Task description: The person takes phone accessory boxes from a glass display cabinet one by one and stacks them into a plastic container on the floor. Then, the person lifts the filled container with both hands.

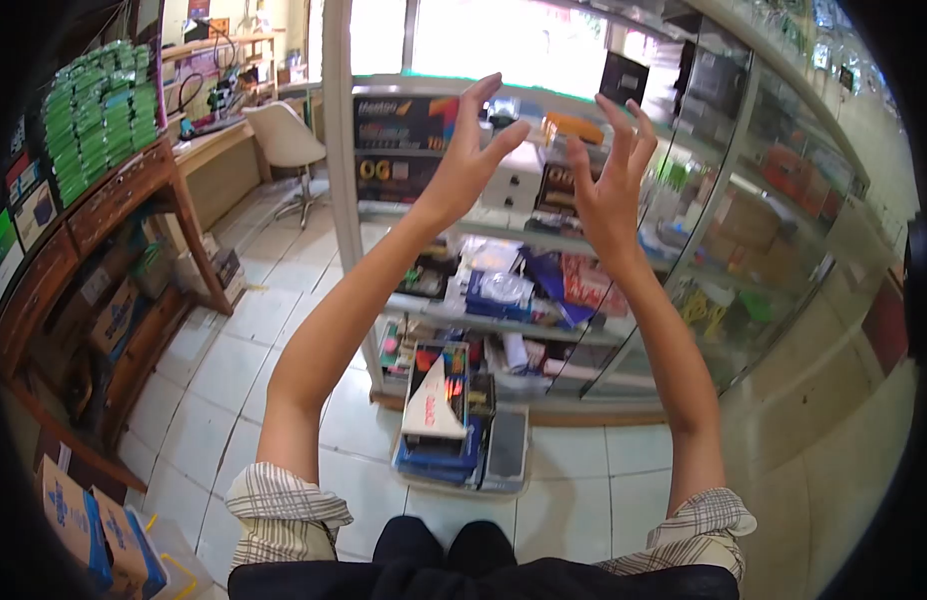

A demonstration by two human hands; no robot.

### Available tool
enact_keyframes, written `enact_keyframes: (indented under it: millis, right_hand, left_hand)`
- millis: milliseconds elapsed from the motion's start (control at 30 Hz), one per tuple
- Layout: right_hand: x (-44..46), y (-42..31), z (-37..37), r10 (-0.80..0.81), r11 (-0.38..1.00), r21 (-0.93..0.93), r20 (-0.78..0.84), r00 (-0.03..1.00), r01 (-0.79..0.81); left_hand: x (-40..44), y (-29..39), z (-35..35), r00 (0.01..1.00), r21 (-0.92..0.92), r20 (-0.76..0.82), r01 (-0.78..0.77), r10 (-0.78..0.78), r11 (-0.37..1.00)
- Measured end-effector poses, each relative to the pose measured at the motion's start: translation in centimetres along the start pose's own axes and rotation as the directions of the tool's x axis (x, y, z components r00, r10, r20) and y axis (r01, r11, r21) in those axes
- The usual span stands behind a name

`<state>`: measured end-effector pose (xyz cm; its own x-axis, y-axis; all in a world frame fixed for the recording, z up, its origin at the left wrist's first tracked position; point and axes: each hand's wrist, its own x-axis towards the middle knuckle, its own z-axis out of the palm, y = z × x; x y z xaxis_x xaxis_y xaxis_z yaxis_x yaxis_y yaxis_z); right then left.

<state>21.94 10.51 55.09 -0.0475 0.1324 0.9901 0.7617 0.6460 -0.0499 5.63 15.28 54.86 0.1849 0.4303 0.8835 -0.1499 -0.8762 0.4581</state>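
Both arms reach forward and up before a glass display cabinet [544,408]. My left hand [471,150] is raised with thumb and fingers apart, holding nothing, in front of dark boxes [399,180] on the upper shelf. Level with it, my right hand [612,180] has its fingers spread and holds nothing. Between the hands appear an orange item [572,127] and a white drawer unit [509,185] on the shelf. On the floor below stands a bin [506,450] stacked with boxes, a torn white piece of card [439,405] on top.
A wooden cabinet [119,190] at left carries a tall stack of green packs [99,115]. Behind it stand a white swivel chair [287,135] and a desk. Cardboard boxes [94,530] sit at lower left. Sliding glass panels [684,230] cover the cabinet's right side. White tiles cover the floor.
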Motion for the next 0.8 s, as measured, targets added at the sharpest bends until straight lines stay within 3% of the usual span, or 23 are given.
enact_keyframes:
  millis: [100, 167, 233, 300, 367, 433, 567, 667, 800]
  right_hand:
    - [6.2, 3.8, 0.9, 0.012, 0.997, -0.073, -0.081, 0.997, -0.018]
    - [9.4, 7.1, 1.9, 0.075, 0.995, -0.067, -0.064, 0.995, -0.080]
    - [11.4, 10.3, 3.2, 0.136, 0.959, -0.247, -0.019, 0.991, -0.136]
    - [12.9, 15.5, 4.8, 0.179, 0.908, -0.389, 0.018, 0.984, -0.158]
    - [14.5, 18.1, 6.1, 0.539, 0.760, -0.445, 0.022, 0.842, -0.474]
    - [15.3, 20.6, 7.0, 0.711, 0.636, -0.471, 0.050, 0.701, -0.611]
    - [16.0, 23.6, 8.6, 0.748, 0.528, -0.579, -0.030, 0.663, -0.622]
    - [15.7, 26.4, 9.5, 0.762, 0.526, -0.519, -0.063, 0.645, -0.673]
    - [15.5, 28.0, 10.0, 0.788, 0.515, -0.511, -0.034, 0.615, -0.688]
  left_hand:
    - [6.8, -0.9, 2.4, 0.999, -0.080, -0.026, -0.038, 0.036, 0.996]
    - [10.8, -1.9, 4.3, 0.998, -0.039, -0.043, -0.038, 0.037, 0.999]
    - [14.8, -4.8, 6.2, 0.997, -0.050, -0.068, -0.043, 0.040, 0.998]
    - [18.1, -7.0, 7.4, 0.973, 0.115, 0.009, 0.229, -0.231, 0.967]
    - [20.7, -8.4, 8.8, 0.928, 0.122, -0.020, 0.372, -0.372, 0.920]
    - [23.0, -10.7, 10.2, 0.873, 0.077, -0.029, 0.488, -0.487, 0.869]
    - [26.0, -17.2, 12.2, 0.856, 0.168, 0.093, 0.490, -0.509, 0.855]
    - [26.3, -18.2, 13.0, 0.850, 0.213, 0.144, 0.474, -0.507, 0.855]
    - [28.2, -24.7, 14.3, 0.856, 0.075, 0.237, 0.455, -0.459, 0.887]
